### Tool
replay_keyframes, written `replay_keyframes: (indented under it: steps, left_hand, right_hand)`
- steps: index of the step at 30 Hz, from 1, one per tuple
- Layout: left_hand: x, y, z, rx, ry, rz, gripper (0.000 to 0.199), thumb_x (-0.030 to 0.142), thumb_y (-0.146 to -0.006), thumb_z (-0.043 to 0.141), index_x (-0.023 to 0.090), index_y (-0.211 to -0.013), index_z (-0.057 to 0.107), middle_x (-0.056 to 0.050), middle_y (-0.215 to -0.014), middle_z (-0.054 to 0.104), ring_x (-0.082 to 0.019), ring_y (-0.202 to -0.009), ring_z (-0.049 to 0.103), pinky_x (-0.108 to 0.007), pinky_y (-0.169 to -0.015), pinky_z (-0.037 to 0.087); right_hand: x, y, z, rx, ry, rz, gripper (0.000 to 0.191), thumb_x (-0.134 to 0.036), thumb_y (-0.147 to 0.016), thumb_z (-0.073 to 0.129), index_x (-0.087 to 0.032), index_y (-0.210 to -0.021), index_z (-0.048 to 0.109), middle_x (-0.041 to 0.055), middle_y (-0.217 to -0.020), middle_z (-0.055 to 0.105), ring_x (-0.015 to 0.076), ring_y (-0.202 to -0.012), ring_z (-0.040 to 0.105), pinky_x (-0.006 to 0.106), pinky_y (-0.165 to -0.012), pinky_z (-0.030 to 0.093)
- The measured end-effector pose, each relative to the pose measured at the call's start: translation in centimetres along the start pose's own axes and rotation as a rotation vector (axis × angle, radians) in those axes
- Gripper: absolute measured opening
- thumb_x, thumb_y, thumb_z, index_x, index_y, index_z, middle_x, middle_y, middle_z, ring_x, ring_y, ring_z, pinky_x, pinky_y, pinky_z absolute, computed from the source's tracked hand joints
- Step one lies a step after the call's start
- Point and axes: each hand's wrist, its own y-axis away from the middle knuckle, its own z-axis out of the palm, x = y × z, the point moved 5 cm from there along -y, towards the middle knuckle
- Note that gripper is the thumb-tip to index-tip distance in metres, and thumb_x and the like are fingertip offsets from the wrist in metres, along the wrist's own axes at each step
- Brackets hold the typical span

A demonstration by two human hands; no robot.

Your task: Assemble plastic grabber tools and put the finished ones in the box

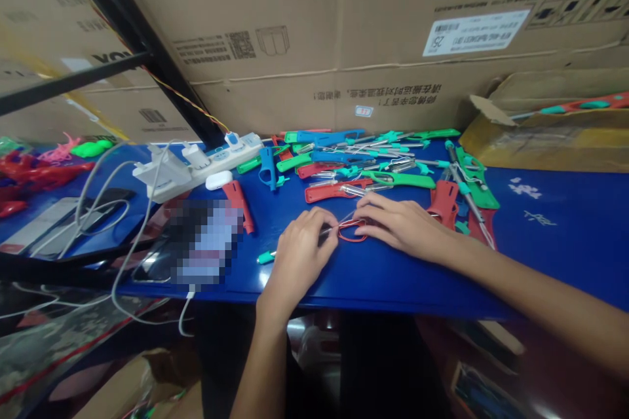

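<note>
My left hand (305, 245) is closed in a pinch on a thin metal lighter rod, whose teal end (266, 257) sticks out to the left beneath the palm. Close beside it, my right hand (400, 226) has its fingers curled over a red plastic loop-shaped piece (352, 237), the rest of which is hidden under the hand. Fine pale wires run between both sets of fingertips. Just beyond lie a red lighter casing (324, 192) and a green lighter casing (405, 179). Another red casing (445, 200) rests behind my right wrist.
Several lighter parts are heaped along the back of the blue table (565, 255). A power strip (196, 173), a white earphone case (219, 180) and a charging phone (196, 245) lie left. An open cardboard box (555, 144) stands back right; a large carton (319, 33) walls the rear.
</note>
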Motion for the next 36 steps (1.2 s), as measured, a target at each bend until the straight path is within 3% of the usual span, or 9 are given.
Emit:
replay_keyframes:
  steps: [12, 23, 36]
  left_hand:
    - [0.0, -0.1, 0.1, -0.036, -0.028, -0.002, 0.009, 0.022, -0.098, 0.056, 0.026, -0.095, 0.064, 0.003, -0.105, 0.07, -0.019, -0.095, 0.061, -0.032, -0.08, 0.044]
    - [0.1, -0.2, -0.1, -0.016, -0.051, -0.041, 0.009, 0.022, -0.097, 0.058, 0.025, -0.092, 0.065, 0.004, -0.1, 0.07, -0.017, -0.092, 0.061, -0.03, -0.078, 0.043]
    - [0.3, -0.2, 0.1, 0.019, -0.149, -0.067, 0.007, 0.024, -0.097, 0.058, 0.022, -0.09, 0.059, 0.002, -0.09, 0.066, -0.018, -0.085, 0.062, -0.029, -0.071, 0.04]
  right_hand:
    - [0.0, 0.2, -0.3, 0.012, 0.058, -0.013, 0.037, -0.045, -0.105, 0.04, -0.026, -0.116, 0.069, 0.0071, -0.124, 0.06, 0.0168, -0.085, 0.066, 0.028, -0.064, 0.047]
    - [1.1, 0.3, -1.5, -0.013, -0.017, -0.039, 0.034, -0.037, -0.105, 0.044, -0.022, -0.107, 0.074, 0.0069, -0.112, 0.068, 0.0167, -0.091, 0.067, 0.028, -0.076, 0.049]
    - [-0.3, 0.9, -1.3, -0.061, 0.311, -0.157, 0.043, -0.046, -0.107, 0.033, -0.031, -0.127, 0.068, 0.0046, -0.116, 0.067, 0.0119, -0.067, 0.063, 0.027, -0.053, 0.036]
